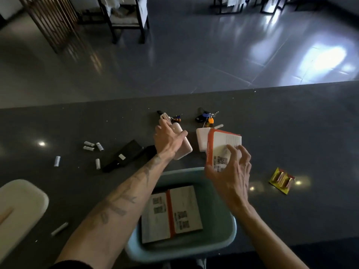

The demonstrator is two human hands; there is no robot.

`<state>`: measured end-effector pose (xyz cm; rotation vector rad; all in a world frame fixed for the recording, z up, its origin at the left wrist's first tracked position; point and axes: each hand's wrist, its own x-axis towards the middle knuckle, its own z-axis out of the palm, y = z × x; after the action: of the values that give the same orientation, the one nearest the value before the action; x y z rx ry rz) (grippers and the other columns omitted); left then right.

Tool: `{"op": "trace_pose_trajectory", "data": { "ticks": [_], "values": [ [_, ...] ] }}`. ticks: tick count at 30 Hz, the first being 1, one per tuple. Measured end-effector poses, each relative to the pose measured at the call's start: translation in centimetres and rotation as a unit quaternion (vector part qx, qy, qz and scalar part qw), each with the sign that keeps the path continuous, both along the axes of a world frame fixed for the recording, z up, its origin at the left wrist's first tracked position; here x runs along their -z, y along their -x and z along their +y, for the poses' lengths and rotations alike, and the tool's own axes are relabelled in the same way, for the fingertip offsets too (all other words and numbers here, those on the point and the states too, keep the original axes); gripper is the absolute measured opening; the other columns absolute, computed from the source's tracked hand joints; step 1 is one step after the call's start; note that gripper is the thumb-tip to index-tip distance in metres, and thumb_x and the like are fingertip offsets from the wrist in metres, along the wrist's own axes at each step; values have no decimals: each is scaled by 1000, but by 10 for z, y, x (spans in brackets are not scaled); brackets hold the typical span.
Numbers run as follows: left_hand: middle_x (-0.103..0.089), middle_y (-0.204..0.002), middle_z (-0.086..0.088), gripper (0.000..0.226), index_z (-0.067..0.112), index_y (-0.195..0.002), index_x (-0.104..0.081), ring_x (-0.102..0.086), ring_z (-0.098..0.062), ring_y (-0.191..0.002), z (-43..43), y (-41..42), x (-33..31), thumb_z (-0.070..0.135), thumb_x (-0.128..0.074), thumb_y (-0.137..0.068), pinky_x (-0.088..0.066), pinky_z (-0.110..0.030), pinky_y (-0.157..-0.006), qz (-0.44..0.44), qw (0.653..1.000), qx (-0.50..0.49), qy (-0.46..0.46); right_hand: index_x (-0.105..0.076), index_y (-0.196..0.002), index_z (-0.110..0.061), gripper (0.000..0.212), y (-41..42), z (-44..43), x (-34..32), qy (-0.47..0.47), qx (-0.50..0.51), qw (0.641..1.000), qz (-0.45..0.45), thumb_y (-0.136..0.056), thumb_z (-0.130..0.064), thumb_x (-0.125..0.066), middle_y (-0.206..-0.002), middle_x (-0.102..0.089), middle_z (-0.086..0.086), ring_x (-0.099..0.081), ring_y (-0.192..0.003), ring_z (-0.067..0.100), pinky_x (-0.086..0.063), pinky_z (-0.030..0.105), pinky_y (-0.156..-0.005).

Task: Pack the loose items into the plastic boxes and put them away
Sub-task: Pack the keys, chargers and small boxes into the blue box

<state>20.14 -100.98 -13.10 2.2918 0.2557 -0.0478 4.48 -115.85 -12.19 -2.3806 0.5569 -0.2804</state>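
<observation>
Stretching from side to side, a dark speckled counter (291, 123) is seen, with a glossy tiled floor (194, 55) beyond its far edge. Dark-framed chairs (126, 18) and a lattice screen (54, 22) are set well back on that floor.

A teal plastic box (223, 243) is placed at the near edge, slightly overhanging it, and a white carton with an orange band (186, 208) is laid flat inside. A second, orange-edged carton (223, 144) is held tilted just beyond the far rim by the right hand (231, 171), fingers curled over its face and thumb at its lower edge. A pale power bank (184, 150) is gripped by the left hand (168, 141), fingers wrapped around it. A white block (202, 138) is partly hidden behind the held carton.

Two bunches of keys (206, 117) are left near the far edge. Loose batteries (91, 146) are scattered to the left beside a black case (124, 156), and one more (59, 229) lies near a white lid (19, 200) at the near left. A yellow battery pack (281, 180) is set apart on the right, with open counter around it
</observation>
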Motion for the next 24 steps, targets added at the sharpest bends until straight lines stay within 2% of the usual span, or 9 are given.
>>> {"op": "trace_pose_trajectory", "data": {
  "ticks": [4,6,8,11,15,20,24],
  "values": [
    [-56,-118,-9,60,18,-113,-44,-58,-32,-104,52,33,-19,43,-79,-71,-51,-44,-89,-20,999,26,-22,-30,-132,-37,80,52,68,3,-1,-61,998,22,-66,-57,-73,-147,-19,-4,-29,-127,19,-46,46,-97],
    [-56,-118,-8,60,20,-113,-44,-57,-31,-105,78,49,-24,44,-79,-70,-49,-41,-83,-19,999,31,-35,-29,-133,-38,83,70,96,13,-6,-80,995,63,-63,-65,-64,-150,-17,-3,-30,-131,21,-44,48,-100],
    [-56,-117,-7,60,22,-112,-43,-56,-30,-105,102,66,-27,45,-80,-70,-45,-37,-78,-23,998,31,-49,-26,-138,-36,91,81,114,27,-9,-102,988,116,-62,-67,-64,-153,-13,-2,-28,-134,25,-40,50,-105],
    [-55,-118,-6,60,23,-112,-43,-56,-28,-103,132,92,-31,44,-81,-70,-47,-39,-77,-30,997,31,-57,-23,-144,-32,97,85,131,45,4,-128,977,173,-65,-64,-70,-155,-9,2,-27,-137,30,-37,51,-109],
    [-54,-114,-3,57,26,-109,-43,-56,-29,-103,157,125,-32,42,-80,-68,-53,-47,-85,-21,998,25,-56,-23,-144,-30,95,73,147,55,28,-159,966,204,-69,-56,-76,-155,-10,7,-28,-136,35,-35,51,-108],
    [-53,-113,-3,57,25,-108,-44,-56,-27,-102,169,154,-25,40,-81,-67,-52,-46,-87,-19,998,29,-47,-21,-148,-26,97,64,177,61,5,-199,949,245,-73,-45,-79,-158,-6,10,-22,-140,39,-36,55,-110],
    [-52,-112,-1,57,27,-109,-43,-55,-25,-102,168,165,-19,41,-81,-68,-53,-46,-87,-5,998,39,-54,-24,-148,-25,93,61,177,66,0,-218,943,253,-75,-42,-79,-155,-10,10,-29,-135,39,-39,52,-109]
  ]
}}
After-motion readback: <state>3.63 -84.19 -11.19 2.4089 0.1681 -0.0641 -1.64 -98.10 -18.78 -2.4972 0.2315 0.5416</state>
